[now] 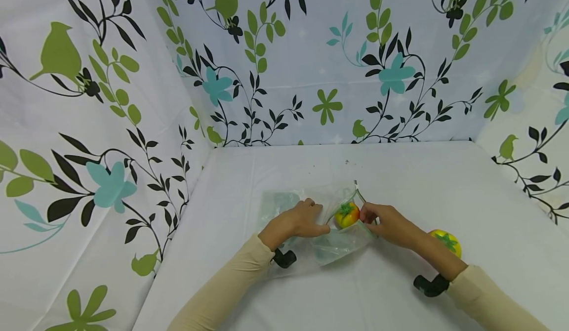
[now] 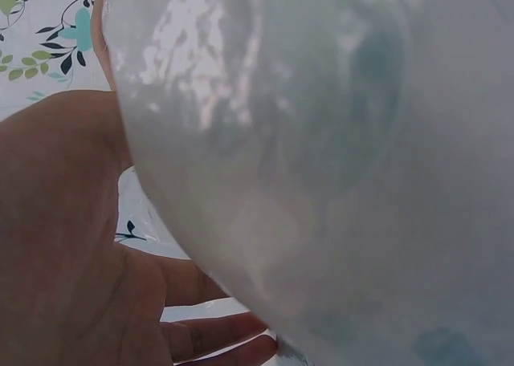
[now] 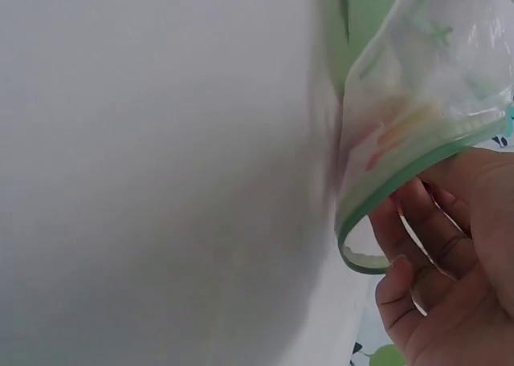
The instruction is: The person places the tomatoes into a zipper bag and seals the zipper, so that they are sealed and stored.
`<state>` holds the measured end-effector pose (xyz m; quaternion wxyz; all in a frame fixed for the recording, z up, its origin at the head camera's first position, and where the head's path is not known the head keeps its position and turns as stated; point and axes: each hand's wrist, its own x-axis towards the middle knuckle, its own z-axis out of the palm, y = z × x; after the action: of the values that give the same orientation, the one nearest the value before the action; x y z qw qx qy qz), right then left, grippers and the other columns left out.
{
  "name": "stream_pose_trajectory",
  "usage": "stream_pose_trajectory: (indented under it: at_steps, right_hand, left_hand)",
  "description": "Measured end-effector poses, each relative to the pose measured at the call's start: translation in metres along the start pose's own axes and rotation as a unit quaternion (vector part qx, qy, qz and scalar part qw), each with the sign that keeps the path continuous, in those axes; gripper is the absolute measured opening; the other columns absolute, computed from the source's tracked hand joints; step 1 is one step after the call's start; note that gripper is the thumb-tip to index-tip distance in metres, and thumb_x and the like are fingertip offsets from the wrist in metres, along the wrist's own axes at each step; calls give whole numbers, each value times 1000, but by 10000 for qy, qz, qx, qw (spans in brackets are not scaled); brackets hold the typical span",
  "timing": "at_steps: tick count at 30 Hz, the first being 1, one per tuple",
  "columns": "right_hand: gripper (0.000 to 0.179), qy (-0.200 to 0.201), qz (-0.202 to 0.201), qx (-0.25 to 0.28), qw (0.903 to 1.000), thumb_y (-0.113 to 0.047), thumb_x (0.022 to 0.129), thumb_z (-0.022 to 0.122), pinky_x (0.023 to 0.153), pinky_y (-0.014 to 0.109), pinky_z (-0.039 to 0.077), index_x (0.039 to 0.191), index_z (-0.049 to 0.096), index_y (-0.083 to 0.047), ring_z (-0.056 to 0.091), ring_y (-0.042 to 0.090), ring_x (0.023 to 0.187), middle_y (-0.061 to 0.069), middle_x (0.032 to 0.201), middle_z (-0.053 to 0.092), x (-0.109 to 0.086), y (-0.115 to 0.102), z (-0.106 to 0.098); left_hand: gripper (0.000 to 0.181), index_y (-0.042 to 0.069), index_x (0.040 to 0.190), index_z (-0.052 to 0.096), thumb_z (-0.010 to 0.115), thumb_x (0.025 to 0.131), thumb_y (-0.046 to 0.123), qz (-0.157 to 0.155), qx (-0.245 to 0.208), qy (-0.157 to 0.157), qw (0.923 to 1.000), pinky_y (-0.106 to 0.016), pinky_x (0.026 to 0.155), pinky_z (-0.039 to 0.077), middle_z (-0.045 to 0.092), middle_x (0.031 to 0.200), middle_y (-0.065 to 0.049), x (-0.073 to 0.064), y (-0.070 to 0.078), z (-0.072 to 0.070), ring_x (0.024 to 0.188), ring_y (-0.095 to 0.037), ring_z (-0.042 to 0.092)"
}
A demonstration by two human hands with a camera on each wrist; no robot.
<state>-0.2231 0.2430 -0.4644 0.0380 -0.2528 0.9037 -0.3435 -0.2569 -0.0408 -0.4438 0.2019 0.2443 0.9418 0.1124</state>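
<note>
A clear zip bag (image 1: pixel 338 247) with a green-edged mouth lies on the table, its mouth standing partly open. In the mouth sits a yellow and red tomato-like fruit (image 1: pixel 346 215) with a green star-shaped top. My left hand (image 1: pixel 302 220) holds the bag at the left of the mouth; in the left wrist view, cloudy plastic (image 2: pixel 265 181) covers some of its fingers. Beside the fruit, my right hand (image 1: pixel 384 222) grips the bag's green rim (image 3: pixel 409 169) with curled fingers. A second such fruit (image 1: pixel 448 242) lies on the table, partly hidden behind my right forearm.
The white table (image 1: pixel 249 168) meets a hanging patterned cloth (image 1: pixel 293 64) at the back. More of this cloth (image 1: pixel 89 123) hangs along the left, and some at the right. Pale green plastic (image 1: pixel 276 205) lies beyond my left hand.
</note>
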Motion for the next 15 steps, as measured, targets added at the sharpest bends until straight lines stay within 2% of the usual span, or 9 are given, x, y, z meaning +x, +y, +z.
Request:
stream_pose_trajectory:
  at_steps: [6, 9, 15]
  right_hand:
    - [17, -38, 136, 200, 9997, 1, 95, 69, 78, 26, 56, 103, 69, -14, 64, 16, 94, -2, 99, 71, -1, -1, 5]
    - [17, -103, 73, 236, 9996, -2, 96, 67, 79, 26, 56, 108, 73, -14, 63, 15, 93, -2, 101, 72, -2, -2, 6]
    - [28, -225, -42, 344, 9991, -1, 95, 63, 73, 25, 54, 116, 76, -13, 59, 12, 86, -3, 99, 71, -3, -4, 6]
  left_hand:
    - [81, 17, 165, 38, 54, 99, 60, -56, -24, -10, 10000, -51, 118, 41, 34, 168, -10, -1, 1, -1, 152, -27, 37]
    - [81, 16, 165, 38, 53, 99, 60, -58, -22, -37, 10000, -51, 119, 40, 33, 169, -10, 0, 1, -1, 153, -28, 36]
    - [81, 16, 165, 37, 52, 98, 59, -40, -9, -28, 10000, -51, 120, 40, 34, 169, -10, 0, 1, 0, 153, -28, 36]
